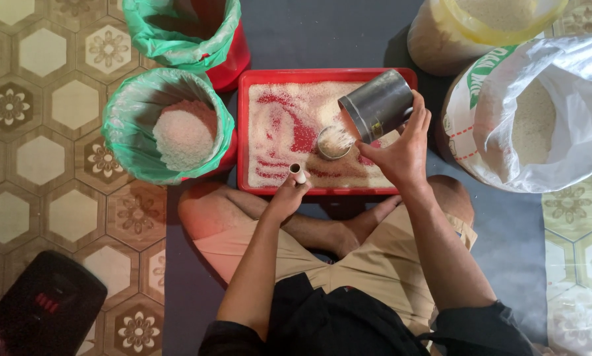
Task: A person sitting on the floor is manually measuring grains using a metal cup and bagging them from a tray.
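Over red tray [244,132] w/ rice: right hand [401,155] grips dark metal can [380,104], tilted at tray's right end, grains spilling near its mouth. Left hand [286,198] pinches small white tube [298,173] at tray's near rim. Green-lined bucket [167,125] of rice just left of tray; white sack [533,112] right of it.

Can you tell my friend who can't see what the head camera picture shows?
A person sitting cross-legged tips a dark metal can with the right hand, pouring rice onto a red tray. The left hand holds a small white tube at the tray's edge.
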